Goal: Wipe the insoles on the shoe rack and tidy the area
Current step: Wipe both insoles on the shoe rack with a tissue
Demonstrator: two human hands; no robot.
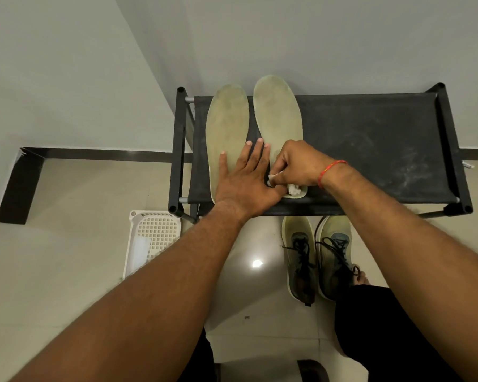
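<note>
Head: left hand point(246, 177) pressed flat on left insole point(226, 119); right hand point(295, 164) pinches white tissue point(294, 189).

Nothing readable here, tbh. The insoles point(226, 128) have no print I can make out, and the shoes point(301, 255) show no logo or size tag that's legible. Same for the white basket point(152, 238) and the rack point(370, 139): no lettering or numbers I can read.
</note>
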